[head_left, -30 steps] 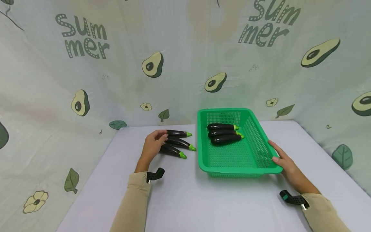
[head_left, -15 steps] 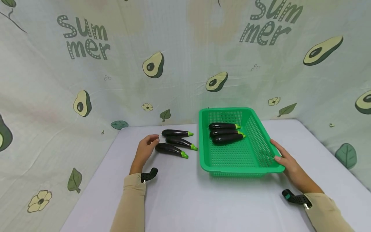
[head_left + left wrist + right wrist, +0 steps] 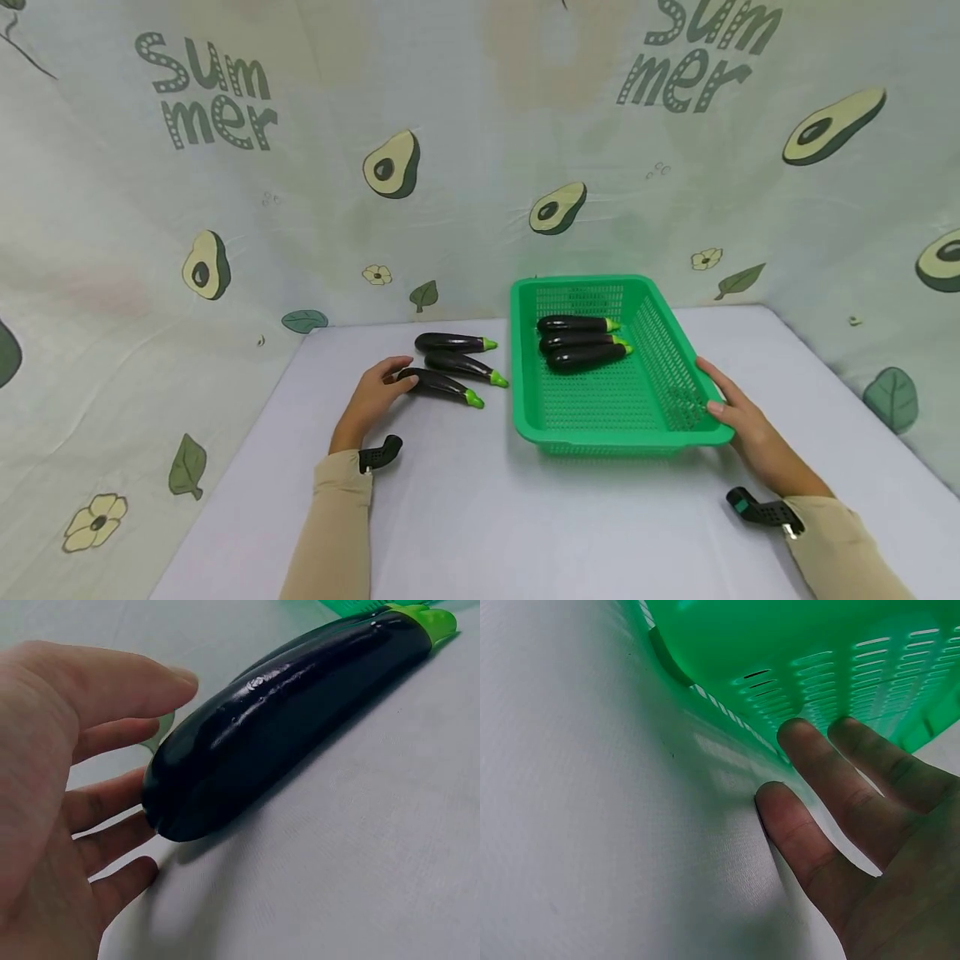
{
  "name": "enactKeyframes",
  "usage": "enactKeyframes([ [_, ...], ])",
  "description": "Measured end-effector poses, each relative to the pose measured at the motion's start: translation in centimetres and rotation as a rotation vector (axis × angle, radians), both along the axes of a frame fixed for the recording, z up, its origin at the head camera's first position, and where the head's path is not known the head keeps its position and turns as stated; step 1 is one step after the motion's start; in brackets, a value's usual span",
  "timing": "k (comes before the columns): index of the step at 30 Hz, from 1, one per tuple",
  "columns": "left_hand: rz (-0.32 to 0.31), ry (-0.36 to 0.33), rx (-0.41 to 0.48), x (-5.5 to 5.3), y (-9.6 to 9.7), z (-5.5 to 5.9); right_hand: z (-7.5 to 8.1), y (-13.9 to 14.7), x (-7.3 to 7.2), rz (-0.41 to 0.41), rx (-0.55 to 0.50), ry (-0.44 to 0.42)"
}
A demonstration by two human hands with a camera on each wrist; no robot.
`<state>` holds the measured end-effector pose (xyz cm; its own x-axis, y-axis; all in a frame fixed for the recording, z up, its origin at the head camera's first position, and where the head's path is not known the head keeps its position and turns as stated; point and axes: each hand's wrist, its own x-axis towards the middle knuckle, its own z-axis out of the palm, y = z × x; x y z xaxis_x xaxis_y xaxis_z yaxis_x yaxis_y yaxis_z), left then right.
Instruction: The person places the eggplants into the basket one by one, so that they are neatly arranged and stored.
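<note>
1. On the white table (image 3: 465, 517), left of the green basket (image 3: 611, 439): nearest eggplant (image 3: 441, 386) of three loose, stem toward the basket.
2. Left hand (image 3: 369, 402) at its blunt end, thumb and fingers spread. One second ago it covered the loose group's blunt ends; now drawn back to this one. Judged: this one is singled out, not yet gripped.
3. Other two eggplants (image 3: 463, 367) just beyond; three more eggplants (image 3: 587, 357) inside the basket.
4. Right hand (image 3: 746, 421) holds the basket's near-right rim, thumb over it.
5. Unclear: left-hand contact. Right thumb out of right wrist view; basket cropped in left.
</note>
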<state>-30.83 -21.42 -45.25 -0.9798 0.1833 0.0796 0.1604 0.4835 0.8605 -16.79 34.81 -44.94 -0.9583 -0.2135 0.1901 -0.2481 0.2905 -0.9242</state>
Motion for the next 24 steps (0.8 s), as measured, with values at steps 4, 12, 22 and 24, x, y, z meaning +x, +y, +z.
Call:
enactKeyframes([
  [4, -0.017, 0.007, -0.018, -0.7, -0.5, -1.0, 0.3, 0.0, 0.0, 0.0, 0.007, 0.022],
  [12, -0.047, 0.029, -0.103, -0.8, -0.3, -1.3, 0.3, -0.2, 0.1, 0.016, -0.02, 0.023],
  [22, -0.049, 0.019, -0.159, -0.6, -0.2, -1.6, 0.1, -0.2, 0.0, 0.033, -0.03, 0.036],
  [24, -0.053, 0.022, -0.17, -0.5, -0.2, -1.7, 0.1, -0.2, 0.0, 0.034, -0.021, 0.036],
])
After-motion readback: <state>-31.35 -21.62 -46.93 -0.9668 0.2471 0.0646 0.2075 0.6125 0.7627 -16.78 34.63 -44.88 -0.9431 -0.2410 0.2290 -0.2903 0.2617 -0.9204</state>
